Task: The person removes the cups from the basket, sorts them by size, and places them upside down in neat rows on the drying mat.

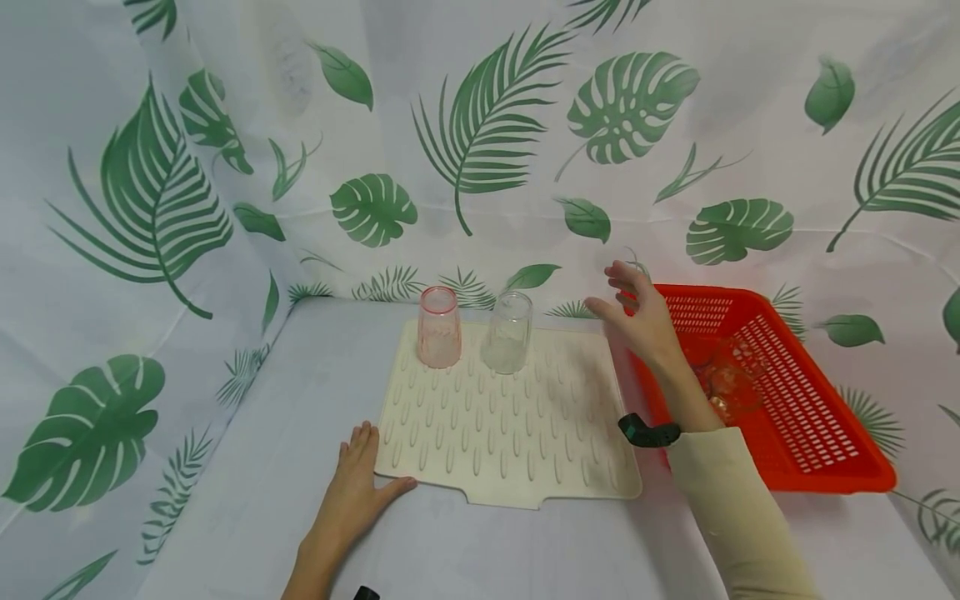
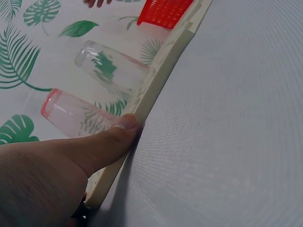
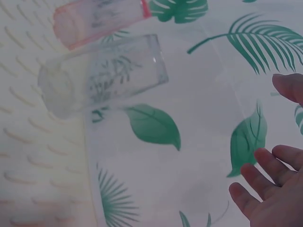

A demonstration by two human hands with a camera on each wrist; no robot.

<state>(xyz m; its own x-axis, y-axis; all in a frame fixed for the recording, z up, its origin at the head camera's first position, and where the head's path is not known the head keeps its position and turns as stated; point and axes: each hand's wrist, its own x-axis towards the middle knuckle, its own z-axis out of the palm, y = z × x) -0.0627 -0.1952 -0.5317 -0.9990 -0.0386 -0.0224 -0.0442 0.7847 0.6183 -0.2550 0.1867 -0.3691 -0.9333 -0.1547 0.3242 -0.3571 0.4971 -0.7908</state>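
Observation:
My left hand (image 1: pixel 358 483) rests at the near left corner of a cream draining mat (image 1: pixel 510 433) with raised oval ridges. Its thumb (image 2: pixel 106 144) touches the mat's front edge, while the fingers lie fairly straight along the left side. Toward the mat's back stand two tumblers side by side: a pink glass (image 1: pixel 439 333) on the left and a clear glass (image 1: pixel 508 337) to its right. My right hand (image 1: pixel 641 321) is raised beside the back left rim of a red basket (image 1: pixel 810 400). It holds nothing, with fingers spread and loosely bent.
Inside the basket lies some see-through glassware (image 1: pixel 731 379), partly pinkish; its exact shapes are hard to make out. A white cloth (image 1: pixel 480 125) with green leaves hangs behind and along the sides. The pale tabletop (image 1: pixel 300 375) extends left and in front of the mat.

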